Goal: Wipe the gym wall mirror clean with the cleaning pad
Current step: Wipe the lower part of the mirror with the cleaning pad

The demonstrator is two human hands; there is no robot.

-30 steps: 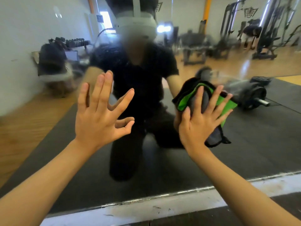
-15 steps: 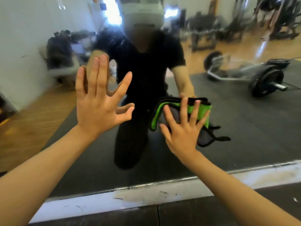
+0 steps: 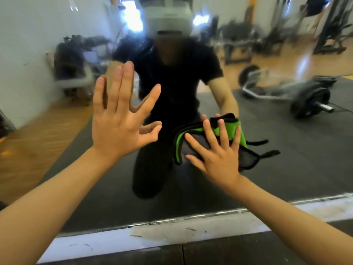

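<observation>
Right hand [image 3: 219,155], fingers spread, presses cleaning pad [image 3: 193,146] flat against mirror [image 3: 286,169]

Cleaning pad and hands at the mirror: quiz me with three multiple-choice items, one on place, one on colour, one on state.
1. Where is the cleaning pad?
A. on the floor
B. under the right hand, against the mirror
C. in the left hand

2. What colour is the pad's bright part?
A. green
B. red
C. yellow

3. How is the left hand?
A. clenched in a fist
B. gripping the pad
C. open, fingers spread

Answers: 1 B, the right hand's spread fingers press it to the glass; 2 A, green shows beside grey and black; 3 C, it holds nothing.
</observation>
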